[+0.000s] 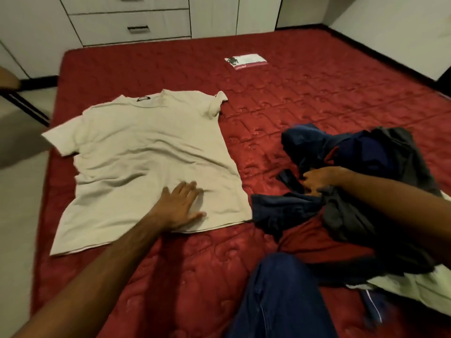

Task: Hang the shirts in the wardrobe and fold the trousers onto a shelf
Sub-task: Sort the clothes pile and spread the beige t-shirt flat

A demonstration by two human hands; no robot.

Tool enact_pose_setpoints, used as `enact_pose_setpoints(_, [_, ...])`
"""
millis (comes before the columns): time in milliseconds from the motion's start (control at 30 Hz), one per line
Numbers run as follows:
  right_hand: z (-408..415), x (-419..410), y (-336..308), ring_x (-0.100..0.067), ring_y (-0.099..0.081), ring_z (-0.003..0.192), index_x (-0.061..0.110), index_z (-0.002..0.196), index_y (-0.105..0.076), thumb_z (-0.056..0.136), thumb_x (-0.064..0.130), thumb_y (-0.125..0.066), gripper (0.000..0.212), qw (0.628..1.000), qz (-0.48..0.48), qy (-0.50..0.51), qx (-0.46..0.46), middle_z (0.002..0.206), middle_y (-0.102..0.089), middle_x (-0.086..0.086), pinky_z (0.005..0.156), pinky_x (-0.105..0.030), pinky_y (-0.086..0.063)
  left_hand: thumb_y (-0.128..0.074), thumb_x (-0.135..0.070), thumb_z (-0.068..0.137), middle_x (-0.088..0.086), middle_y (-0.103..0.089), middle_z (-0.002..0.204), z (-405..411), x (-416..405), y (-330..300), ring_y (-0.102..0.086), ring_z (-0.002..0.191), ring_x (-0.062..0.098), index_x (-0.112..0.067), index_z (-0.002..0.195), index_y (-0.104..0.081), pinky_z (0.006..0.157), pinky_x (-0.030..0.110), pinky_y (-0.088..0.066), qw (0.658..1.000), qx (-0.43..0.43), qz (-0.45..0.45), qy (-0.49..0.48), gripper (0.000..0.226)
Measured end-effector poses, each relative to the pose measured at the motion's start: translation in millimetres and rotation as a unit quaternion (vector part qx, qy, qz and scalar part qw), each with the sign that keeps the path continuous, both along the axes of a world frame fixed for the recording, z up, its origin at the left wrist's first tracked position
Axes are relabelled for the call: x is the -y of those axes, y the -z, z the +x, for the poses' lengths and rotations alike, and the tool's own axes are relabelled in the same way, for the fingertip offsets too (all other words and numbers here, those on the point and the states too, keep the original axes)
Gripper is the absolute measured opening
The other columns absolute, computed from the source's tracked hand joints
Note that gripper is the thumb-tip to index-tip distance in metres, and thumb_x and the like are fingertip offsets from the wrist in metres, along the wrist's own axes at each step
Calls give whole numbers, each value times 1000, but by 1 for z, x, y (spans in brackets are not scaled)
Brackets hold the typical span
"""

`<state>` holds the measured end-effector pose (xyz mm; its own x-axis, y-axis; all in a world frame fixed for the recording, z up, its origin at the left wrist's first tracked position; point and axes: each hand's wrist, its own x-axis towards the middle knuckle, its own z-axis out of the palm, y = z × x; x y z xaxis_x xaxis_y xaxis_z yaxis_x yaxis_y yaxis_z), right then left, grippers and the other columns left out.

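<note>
Item: knee in blue trousers (pixel 280 296), nearest, on the red mattress (pixel 305 98).
Item: left hand (pixel 179 206), fingers straight, pressed flat on the lower part of the beige T-shirt (pixel 146 162), spread face-up.
Item: right hand (pixel 319 179), fingers curled into the pile of dark clothes (pixel 361 191) (exact grip unclear).
Item: white drawers (pixel 129 20), beyond the mattress.
Progress: early; nothing hung or folded, no hanger visible.

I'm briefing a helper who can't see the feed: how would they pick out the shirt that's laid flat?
Start at the red mattress that fills the room. On its left half a beige T-shirt lies spread flat, collar away from the person, the left hand pressing its hem. It is the only pale, flattened garment; the dark clothes pile to its right is crumpled.
</note>
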<state>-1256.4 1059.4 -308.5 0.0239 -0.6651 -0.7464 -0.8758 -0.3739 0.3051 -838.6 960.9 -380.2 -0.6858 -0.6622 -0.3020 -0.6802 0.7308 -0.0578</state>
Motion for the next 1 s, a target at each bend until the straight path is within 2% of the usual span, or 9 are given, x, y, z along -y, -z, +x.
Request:
enact_pose_setpoints(167, [-19, -39, -1, -36, -48, 132, 12, 136, -56, 100, 24, -46, 39, 992, 44, 45, -110, 142, -51, -16, 109, -41, -35, -18, -88, 77, -3, -3, 168, 56, -42, -2, -14, 153, 23, -33, 159, -4, 112, 51, -30, 999, 50, 16, 11, 100])
enact_pose_setpoints(267, [-20, -63, 12, -30, -49, 131, 13, 130, -60, 95, 21, -52, 37, 992, 55, 22, -108, 139, -55, -11, 108, -37, -35, -56, -48, 87, 4, -34, 159, 67, -47, 3, -43, 139, 29, -24, 153, -34, 100, 48, -45, 998, -46, -25, -20, 73])
enact_pose_setpoints(367, [-7, -64, 14, -29, -52, 126, 11, 136, -50, 91, 24, -57, 47, 995, -50, 76, 48, 138, -51, -11, 100, -35, -40, -70, -21, 70, 7, -56, 131, 54, -50, 3, -61, 105, 34, -17, 130, -54, 75, 46, -52, 994, -67, -83, -33, 63])
enact_pose_setpoints(467, [38, -45, 18, -39, -51, 119, 0, 135, -46, 84, 12, -62, 55, 919, -213, 123, 309, 127, -49, -22, 99, -40, -40, -70, -13, 64, 8, -56, 111, 49, -56, 3, -56, 89, 34, -14, 115, -56, 65, 45, -44, 988, -39, -124, -84, 53])
enact_pose_setpoints(533, [87, -31, 24, -35, -50, 118, 9, 135, -47, 85, 40, -61, 61, 886, -270, 77, 368, 127, -51, -15, 99, -42, -40, -70, -12, 66, 10, -56, 103, 50, -58, 2, -55, 85, 36, -12, 107, -57, 64, 45, -42, 981, -31, -135, -139, 42])
enact_pose_setpoints(667, [173, -24, 50, -26, -36, 134, 21, 150, -31, 69, 91, -41, 107, 926, -201, 4, 321, 147, -40, -6, 112, -46, -30, -55, -8, 81, 7, -60, 104, 49, -59, -18, -60, 94, 35, -17, 106, -57, 77, 46, -45, 968, -147, -55, -198, 27])
enact_pose_setpoints(767, [204, -24, 61, -31, -48, 116, 16, 139, -42, 84, 52, -58, 68, 927, -263, -94, 251, 129, -48, -9, 90, -46, -42, -45, -5, 83, 0, -64, 107, 49, -65, -46, -60, 95, 28, -23, 109, -55, 80, 42, -48, 960, -232, 8, -157, 34])
enact_pose_setpoints(867, [195, -14, 53, -31, -57, 102, 15, 115, -54, 84, 14, -60, 31, 917, -270, -114, 270, 110, -58, -8, 73, -43, -44, -42, -14, 91, -3, -62, 115, 51, -71, -62, -61, 96, 23, -26, 116, -52, 77, 39, -49, 986, -158, -1, -56, 30])
enact_pose_setpoints(1000, [171, -12, 41, -22, -61, 77, 19, 86, -58, 88, 32, -57, 13, 916, -129, 14, 379, 80, -62, 4, 72, -44, -52, -44, -23, 87, 2, -57, 114, 81, -83, -40, -61, 92, 28, -20, 119, -50, 66, 39, -47, 998, -35, -60, 8, 33])
